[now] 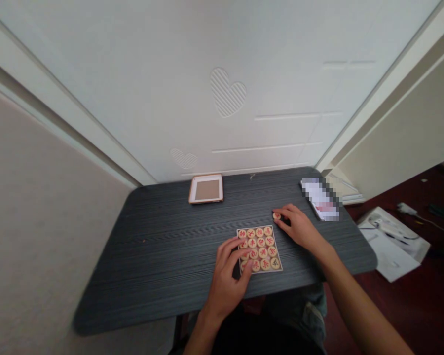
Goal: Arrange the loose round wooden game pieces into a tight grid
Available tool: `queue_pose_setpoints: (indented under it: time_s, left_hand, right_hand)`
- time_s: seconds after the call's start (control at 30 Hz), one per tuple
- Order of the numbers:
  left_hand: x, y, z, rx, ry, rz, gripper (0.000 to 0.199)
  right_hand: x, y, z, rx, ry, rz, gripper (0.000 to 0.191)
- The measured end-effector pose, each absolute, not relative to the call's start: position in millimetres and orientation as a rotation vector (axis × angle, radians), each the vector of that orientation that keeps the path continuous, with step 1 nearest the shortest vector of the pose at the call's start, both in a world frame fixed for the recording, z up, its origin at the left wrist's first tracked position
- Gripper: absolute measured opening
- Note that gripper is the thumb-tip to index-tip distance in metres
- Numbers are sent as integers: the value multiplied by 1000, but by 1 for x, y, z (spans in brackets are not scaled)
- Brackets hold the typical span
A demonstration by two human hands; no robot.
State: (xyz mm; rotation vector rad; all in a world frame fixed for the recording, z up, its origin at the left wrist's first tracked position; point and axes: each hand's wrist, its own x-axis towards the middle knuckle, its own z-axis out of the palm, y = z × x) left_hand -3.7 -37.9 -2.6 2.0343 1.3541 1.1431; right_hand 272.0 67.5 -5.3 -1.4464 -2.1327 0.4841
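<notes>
A shallow square tray (280,256) near the front edge of the dark table holds rows of round wooden pieces, most with red characters; the one at the near right corner (274,263) has a dark character. My left hand (230,276) rests over the tray's left side, fingers apart, covering part of the left column. Just beyond the tray's far right corner, my right hand (296,224) pinches a single round piece (277,216) with a red mark between thumb and fingers.
A white framed item with a brown centre (207,190) lies at the table's back. A phone (320,198) is at the back right. On the floor at right sits an open white box (392,241). A white panel (151,98) stands behind the table (163,256).
</notes>
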Motion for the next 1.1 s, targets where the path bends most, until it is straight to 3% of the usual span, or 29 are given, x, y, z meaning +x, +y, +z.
queue_pose_setpoints:
  time_s: [0.27, 0.57, 0.97, 1.1]
  left_hand:
    - [-3, -39, -2, 2005, 1375, 1190, 24]
    - [-2, -40, 1, 2019, 1375, 1290, 23]
    - [23, -58, 30, 1817, 1251, 1183, 20]
    - [23, -58, 33, 1733, 1252, 1138, 14]
  right_hand:
    - [274, 39, -5, -1555, -1968, 523, 11]
    - [264, -29, 2, -1528, -1425, 1001, 36]
    - [204, -64, 23, -1275, -1276, 1282, 32]
    - [200, -67, 27, -1282, -1379, 1233, 22]
